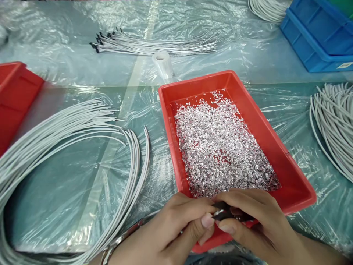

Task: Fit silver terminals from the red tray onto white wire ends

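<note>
My left hand [187,224] is closed, its thumb and forefinger pinched at the near end of the red tray [275,136]. A thin white cable [154,212] runs in behind it and seems to be held in it; the cable's end is hidden. My right hand [259,217] is closed around a small black hand tool [224,213] with a shiny metal part; its kind is partly covered by fingers. The fingertips of both hands meet at the tool. Beneath and beyond them, the tray holds a wide layer of small silvery foil scraps [215,143].
Coiled white cables [55,125] lie at left, beside another red bin [16,95]. Black-tipped white cables [154,46] and a clear film roll [162,64] lie at the back. Blue bins [314,40] and a cable coil [335,125] stand at right. Plastic film covers the table.
</note>
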### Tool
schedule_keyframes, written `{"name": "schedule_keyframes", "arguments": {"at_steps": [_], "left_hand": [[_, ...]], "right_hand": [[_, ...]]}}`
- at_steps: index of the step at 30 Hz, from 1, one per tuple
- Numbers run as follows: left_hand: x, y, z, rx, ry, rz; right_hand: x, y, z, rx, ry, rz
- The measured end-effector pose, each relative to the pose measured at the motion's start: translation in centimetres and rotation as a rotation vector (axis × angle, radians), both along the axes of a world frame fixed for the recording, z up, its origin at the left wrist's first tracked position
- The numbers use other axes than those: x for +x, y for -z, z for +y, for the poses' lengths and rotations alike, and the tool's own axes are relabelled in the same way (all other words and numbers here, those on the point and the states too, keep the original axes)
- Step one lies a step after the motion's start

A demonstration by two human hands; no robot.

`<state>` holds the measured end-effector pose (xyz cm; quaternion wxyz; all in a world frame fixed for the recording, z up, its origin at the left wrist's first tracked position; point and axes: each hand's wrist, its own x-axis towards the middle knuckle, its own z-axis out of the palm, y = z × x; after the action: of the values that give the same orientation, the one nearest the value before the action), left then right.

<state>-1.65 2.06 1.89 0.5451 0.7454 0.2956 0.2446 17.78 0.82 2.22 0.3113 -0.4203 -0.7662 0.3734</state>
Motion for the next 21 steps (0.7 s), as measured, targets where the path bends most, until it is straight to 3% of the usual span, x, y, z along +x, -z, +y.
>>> {"name": "schedule_keyframes", "arguments": {"at_steps": [9, 21], "left_hand": [[0.11, -0.22, -0.12, 0.008, -0.003, 0.018], [0.28, -0.13, -0.01, 0.176, -0.050, 0.067]], "right_hand": [[0.05, 0.16, -0.03, -0.039, -0.014, 0.021], [-0.11, 0.14, 0.03, -0.073, -0.022, 0.085]]}}
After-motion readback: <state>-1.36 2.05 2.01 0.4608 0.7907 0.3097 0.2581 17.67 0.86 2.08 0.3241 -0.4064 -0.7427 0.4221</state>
